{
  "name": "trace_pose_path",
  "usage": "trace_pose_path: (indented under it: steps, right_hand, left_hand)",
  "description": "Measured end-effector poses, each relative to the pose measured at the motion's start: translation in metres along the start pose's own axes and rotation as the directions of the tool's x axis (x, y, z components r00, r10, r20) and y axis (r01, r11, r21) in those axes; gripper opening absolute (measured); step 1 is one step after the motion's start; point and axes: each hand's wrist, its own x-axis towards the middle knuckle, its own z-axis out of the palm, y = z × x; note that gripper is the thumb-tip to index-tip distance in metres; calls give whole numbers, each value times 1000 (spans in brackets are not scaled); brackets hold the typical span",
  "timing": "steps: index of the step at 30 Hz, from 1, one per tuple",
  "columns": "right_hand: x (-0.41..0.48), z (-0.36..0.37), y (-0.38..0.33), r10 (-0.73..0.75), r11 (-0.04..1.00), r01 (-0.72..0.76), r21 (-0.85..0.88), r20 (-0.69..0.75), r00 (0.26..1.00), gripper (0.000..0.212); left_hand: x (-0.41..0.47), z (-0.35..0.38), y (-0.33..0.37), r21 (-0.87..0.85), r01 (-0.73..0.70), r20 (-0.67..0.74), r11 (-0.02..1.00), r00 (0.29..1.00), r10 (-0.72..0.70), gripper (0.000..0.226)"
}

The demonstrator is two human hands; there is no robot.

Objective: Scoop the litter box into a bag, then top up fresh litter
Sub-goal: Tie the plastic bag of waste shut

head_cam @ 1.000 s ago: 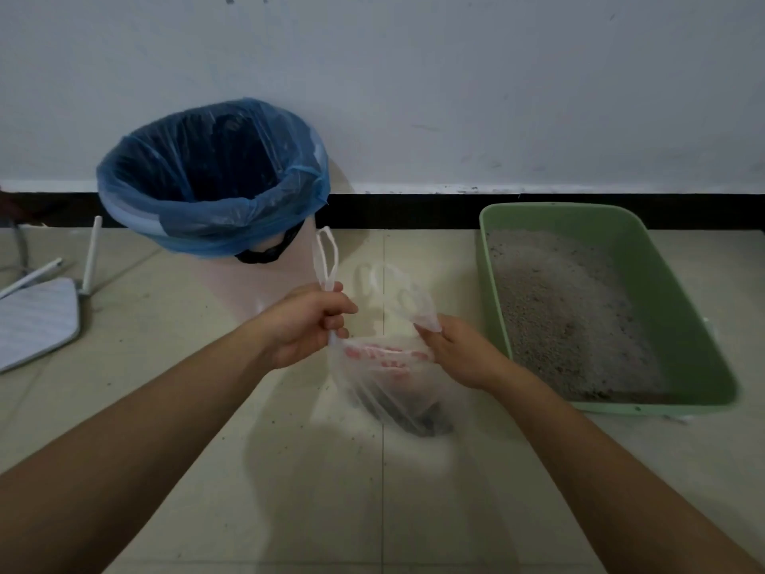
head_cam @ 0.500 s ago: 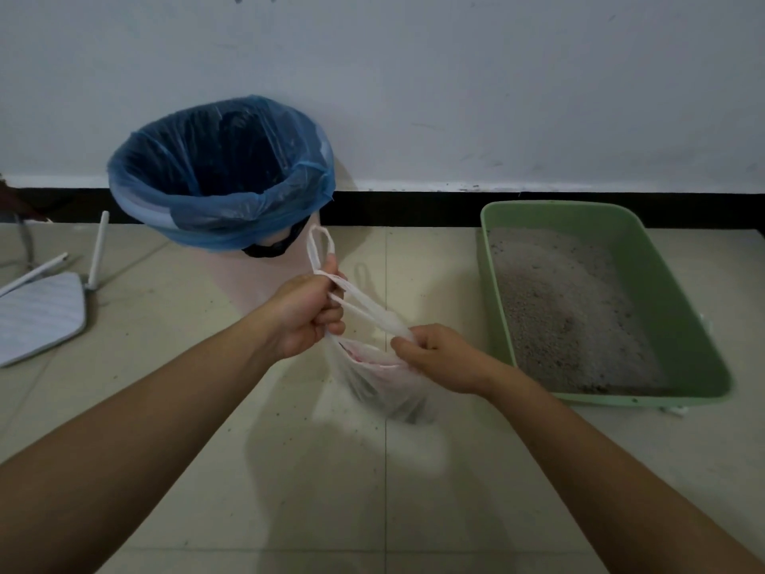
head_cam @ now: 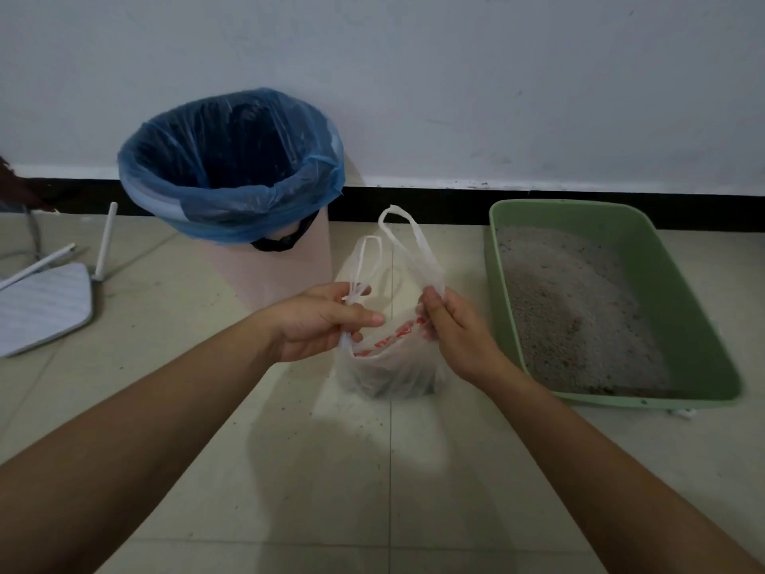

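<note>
A thin white plastic bag [head_cam: 393, 370] with red print sits on the tiled floor, dark clumps showing through its bottom. My left hand [head_cam: 318, 321] grips the bag's left handle loop, which sticks up above my fingers. My right hand [head_cam: 455, 329] pinches the right handle loop, also standing upright. The bag's mouth is held between both hands. To the right lies the green litter box [head_cam: 679, 292], filled with grey litter [head_cam: 567, 308] that has a dip near its middle.
A pink bin [head_cam: 285, 271] lined with a blue bag [head_cam: 232, 167] stands against the white wall, just left of and behind the plastic bag. A white flat device with thin antennas [head_cam: 41, 300] lies on the floor at the far left.
Both hands have regripped the bag: the handles, drawn taut between the hands half a second ago, now stand up as two separate loops, and the bag's mouth is spread wider.
</note>
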Motion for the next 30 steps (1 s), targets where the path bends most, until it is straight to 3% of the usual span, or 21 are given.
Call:
trace_pose_path:
  steps: [2, 4, 5, 7, 9, 10, 12, 14, 16, 19, 22, 26, 28, 30]
  right_hand:
    - [-2, -3, -5, -103, 959, 128, -253, 108, 989, 29]
    - [-4, -2, -11, -77, 710, 294, -640, 345, 936, 21]
    - [-6, -1, -13, -37, 568, 345, -748, 395, 918, 17]
    - [-8, 1, -16, -24, 376, 396, -838, 418, 908, 12]
    - [-9, 3, -12, -62, 294, 435, -851, 437, 897, 15]
    - [-8, 3, -8, -77, 314, 442, -840, 442, 894, 19]
    - [-3, -3, -4, -20, 503, 363, -784, 409, 912, 32]
    - [2, -16, -4, 118, 782, 136, -608, 359, 926, 39]
    - [4, -29, -13, 243, 914, -87, -397, 361, 901, 57]
    - [13, -38, -26, 224, 974, -209, -84, 254, 941, 78]
    - [22, -36, -45, 167, 964, -201, 177, 192, 967, 71]
    - [22, -29, -64, 51, 988, -76, 137, 177, 983, 41]
    - [23, -28, -65, 13, 984, -27, 178, 78, 997, 21]
    - [24, -33, -65, -4, 986, 5, 168, -6, 1000, 17]
  left_hand:
    - [-1, 1, 0, 87, 15, 6, 996, 1000, -16, 66]
    - [-1, 3, -1, 193, 12, 19, 981, 1000, -16, 64]
    - [-1, 3, -2, 212, 27, 7, 977, 1000, -29, 63]
    - [-1, 5, -1, 229, 46, -20, 972, 999, -42, 53]
    - [-2, 6, 0, 205, 45, -42, 978, 998, -37, 43]
    - [-2, 6, 0, 178, 42, -47, 983, 998, -34, 43]
    - [-3, 5, 1, 138, 26, -37, 990, 999, -21, 41]
    - [-4, 4, 2, 122, 3, -20, 992, 1000, 0, 37]
    - [-5, 6, 3, 128, -11, -4, 992, 1000, 11, 33]
    - [-6, 12, 6, 154, -21, 38, 988, 999, 15, 29]
    - [-5, 18, 7, 196, -19, 85, 981, 996, 2, 28]
    - [-5, 22, 8, 223, -10, 132, 975, 991, -20, 28]
    - [-5, 21, 7, 189, -14, 127, 982, 992, -11, 29]
    - [-6, 18, 6, 132, -28, 117, 991, 993, 13, 31]
